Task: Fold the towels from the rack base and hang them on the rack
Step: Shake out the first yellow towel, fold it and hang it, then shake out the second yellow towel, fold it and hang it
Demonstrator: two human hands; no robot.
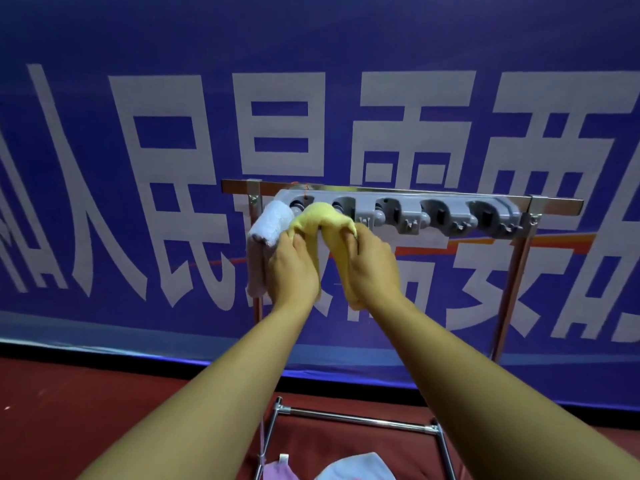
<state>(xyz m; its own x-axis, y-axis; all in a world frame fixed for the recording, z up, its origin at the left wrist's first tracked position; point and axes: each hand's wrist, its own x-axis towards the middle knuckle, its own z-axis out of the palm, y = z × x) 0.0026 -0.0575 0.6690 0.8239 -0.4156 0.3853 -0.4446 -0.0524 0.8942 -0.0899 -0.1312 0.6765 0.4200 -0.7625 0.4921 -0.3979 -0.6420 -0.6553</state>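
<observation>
Both arms reach forward and up to the rack's top. Left hand (pixel 294 268): fingers curled over the left end of the yellow towel (pixel 320 216), pinching the cloth against the thumb. Right hand (pixel 372 268): fingers likewise curled into the towel's right side, gripping it; a length of yellow hangs down behind this hand and wrist. Between the two hands the towel arches up over the front of the grey clip holder (pixel 446 211), across its second slot from the left.

White towel (pixel 268 223) already hangs at the holder's leftmost slot, folded, its lower part draping down behind the left hand. The two towels touch or nearly touch; cannot tell which.

Grey holder carries a row of clip slots; the three to the right hold nothing. It is fixed to a metal rack (pixel 512 282) with a flat top bar and slim upright posts.

Below, at the rack base (pixel 363 419), a pink towel (pixel 280 471) and a pale blue-white towel (pixel 356 467) lie at the bottom edge of view, only partly seen.

Floor is dark red (pixel 86 410). Behind the rack, a large blue banner (pixel 173 46) with big white characters.
</observation>
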